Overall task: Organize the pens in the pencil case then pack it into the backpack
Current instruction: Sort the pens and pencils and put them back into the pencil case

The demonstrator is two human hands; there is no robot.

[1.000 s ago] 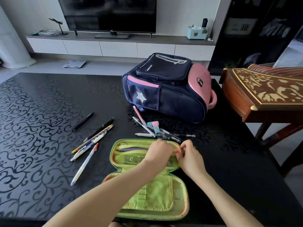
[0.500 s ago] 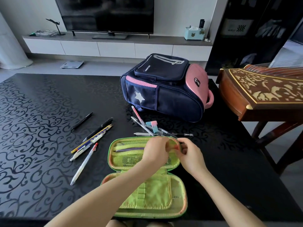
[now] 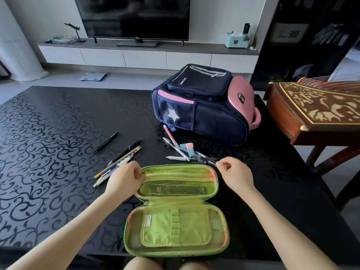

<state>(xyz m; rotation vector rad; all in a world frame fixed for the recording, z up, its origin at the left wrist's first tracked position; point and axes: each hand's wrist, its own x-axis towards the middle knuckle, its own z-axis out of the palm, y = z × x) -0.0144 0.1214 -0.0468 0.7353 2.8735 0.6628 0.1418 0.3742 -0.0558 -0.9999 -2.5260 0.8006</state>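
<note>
Left hand [image 3: 125, 177] pinching pencil case [image 3: 175, 227] left rim, right hand [image 3: 234, 173] just beside

Open pencil case [image 3: 176, 227] on a black table [image 3: 48, 133], pens [image 3: 120, 154] loose around it.
The left hand [image 3: 125, 179] pinches the mesh half's left rim; the right hand [image 3: 236, 175] curls beside its right corner.

**Markings on the backpack and the things behind it.**
We read no full word. The backpack [image 3: 214, 117] bears a white star [image 3: 173, 114] on its side, white lettering [image 3: 182, 82] on its front pocket [image 3: 202, 86] too small to read, and a round badge [image 3: 241, 97] on its pink part. A cat-face outline marks the pale blue box [image 3: 231, 43]. The television [image 3: 134, 14] carries an illegible mark on its lower edge.
</note>
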